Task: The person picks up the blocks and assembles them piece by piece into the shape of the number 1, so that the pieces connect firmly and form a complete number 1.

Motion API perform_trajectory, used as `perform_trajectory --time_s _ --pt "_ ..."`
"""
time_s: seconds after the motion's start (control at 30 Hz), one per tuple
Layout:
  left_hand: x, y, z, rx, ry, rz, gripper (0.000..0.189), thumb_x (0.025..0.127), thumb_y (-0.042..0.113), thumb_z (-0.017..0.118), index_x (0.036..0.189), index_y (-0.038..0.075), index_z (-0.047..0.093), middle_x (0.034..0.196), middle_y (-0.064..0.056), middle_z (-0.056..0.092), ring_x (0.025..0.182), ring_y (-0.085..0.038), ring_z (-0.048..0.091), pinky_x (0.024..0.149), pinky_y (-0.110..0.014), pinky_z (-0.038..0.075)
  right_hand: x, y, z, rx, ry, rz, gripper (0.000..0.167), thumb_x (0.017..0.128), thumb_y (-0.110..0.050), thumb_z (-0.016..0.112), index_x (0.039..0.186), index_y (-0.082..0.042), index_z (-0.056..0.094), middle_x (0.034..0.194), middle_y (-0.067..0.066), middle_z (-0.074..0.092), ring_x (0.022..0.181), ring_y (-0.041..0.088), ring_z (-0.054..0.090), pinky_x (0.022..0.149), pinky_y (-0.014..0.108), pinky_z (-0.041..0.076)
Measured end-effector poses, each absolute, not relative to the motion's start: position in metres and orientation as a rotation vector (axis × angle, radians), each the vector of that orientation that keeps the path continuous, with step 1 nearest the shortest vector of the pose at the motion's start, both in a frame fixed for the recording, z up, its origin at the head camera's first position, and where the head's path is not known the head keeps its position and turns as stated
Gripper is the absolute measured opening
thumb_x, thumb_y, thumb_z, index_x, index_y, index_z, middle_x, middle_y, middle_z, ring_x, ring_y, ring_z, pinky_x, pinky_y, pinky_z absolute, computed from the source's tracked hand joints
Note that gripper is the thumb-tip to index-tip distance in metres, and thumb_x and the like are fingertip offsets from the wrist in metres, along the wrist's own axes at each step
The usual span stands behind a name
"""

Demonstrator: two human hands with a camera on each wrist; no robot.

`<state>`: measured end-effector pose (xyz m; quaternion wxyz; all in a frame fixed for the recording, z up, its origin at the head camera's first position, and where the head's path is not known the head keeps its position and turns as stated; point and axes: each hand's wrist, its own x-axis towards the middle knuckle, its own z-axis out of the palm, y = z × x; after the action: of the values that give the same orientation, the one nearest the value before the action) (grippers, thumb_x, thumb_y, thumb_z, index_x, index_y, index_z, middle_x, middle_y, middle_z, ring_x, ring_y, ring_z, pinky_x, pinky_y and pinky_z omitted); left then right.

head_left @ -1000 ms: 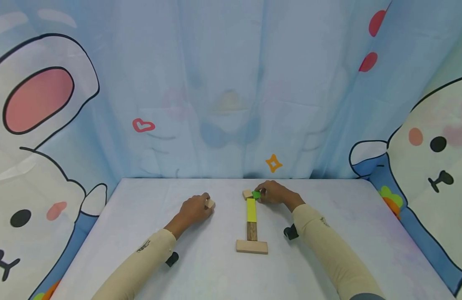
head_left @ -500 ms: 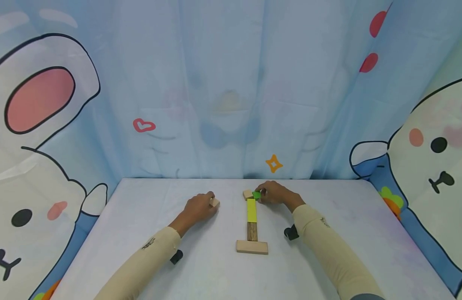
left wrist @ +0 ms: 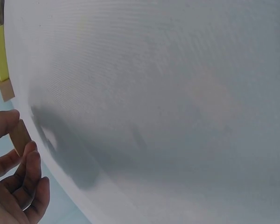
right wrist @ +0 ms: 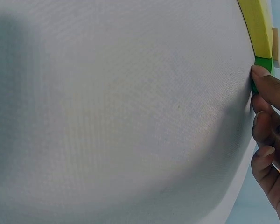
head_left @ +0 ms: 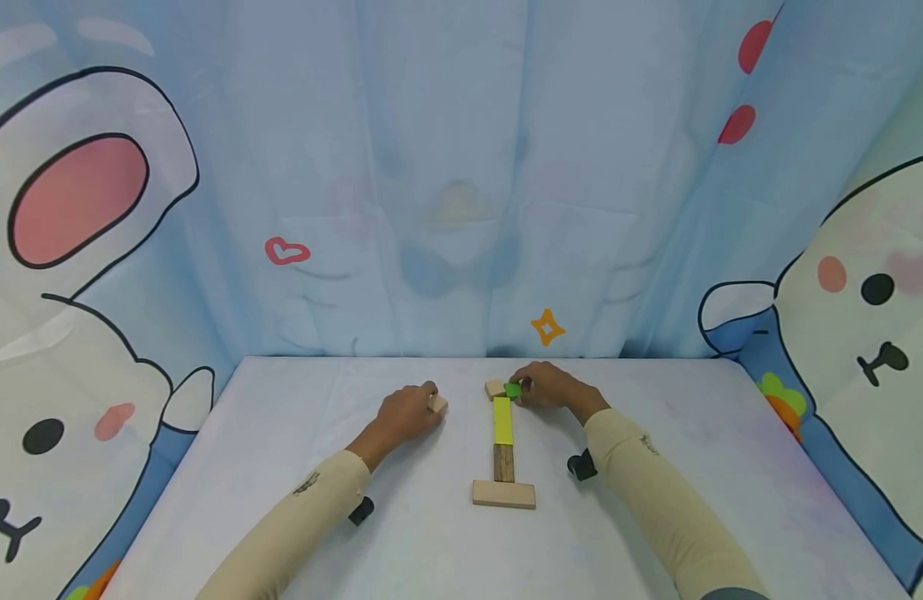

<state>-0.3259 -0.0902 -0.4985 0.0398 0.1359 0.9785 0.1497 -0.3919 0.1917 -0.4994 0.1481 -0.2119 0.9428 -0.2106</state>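
Observation:
Between thumb and fingers, my left hand (head_left: 405,414) pinches a small plain wooden block (left wrist: 20,137), held left of a row of blocks. At the far end of that row my right hand (head_left: 549,386) pinches a green block (head_left: 513,390). A plain wooden block (head_left: 494,388) lies just left of the green one. Below these two runs a long yellow block (head_left: 503,420), then a dark brown wooden block (head_left: 504,462). A wide plain wooden block (head_left: 504,493) lies crosswise at the near end. In the right wrist view, the thumb (right wrist: 263,72) lies against the green block.
A white cloth covers the table (head_left: 401,533). Behind it hangs a blue curtain (head_left: 446,167) printed with cartoon animals, close to the table's far edge. Black wrist cameras stick out under both sleeves.
My left hand has moved to the right, toward the block row, carrying its wooden block. The right hand stays at the green block, and the row has not moved.

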Motion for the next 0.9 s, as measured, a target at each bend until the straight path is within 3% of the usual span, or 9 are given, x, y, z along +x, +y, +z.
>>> perform_trajectory --time_s 0.9 --pt "-0.333 -0.066 -0.497 0.443 2.993 0.459 0.043 0.096 0.031 0.068 0.132 0.010 0.061 0.110 -0.008 0.071 0.084 -0.014 0.060 0.075 -0.034 0.052 -0.392 0.192 -0.499 -0.603 2.706 -0.598 0.040 0.089 -0.014 0.076 0.127 -0.004 0.068 0.101 0.005 0.066 0.089 0.018 0.057 0.082 0.036 0.050"
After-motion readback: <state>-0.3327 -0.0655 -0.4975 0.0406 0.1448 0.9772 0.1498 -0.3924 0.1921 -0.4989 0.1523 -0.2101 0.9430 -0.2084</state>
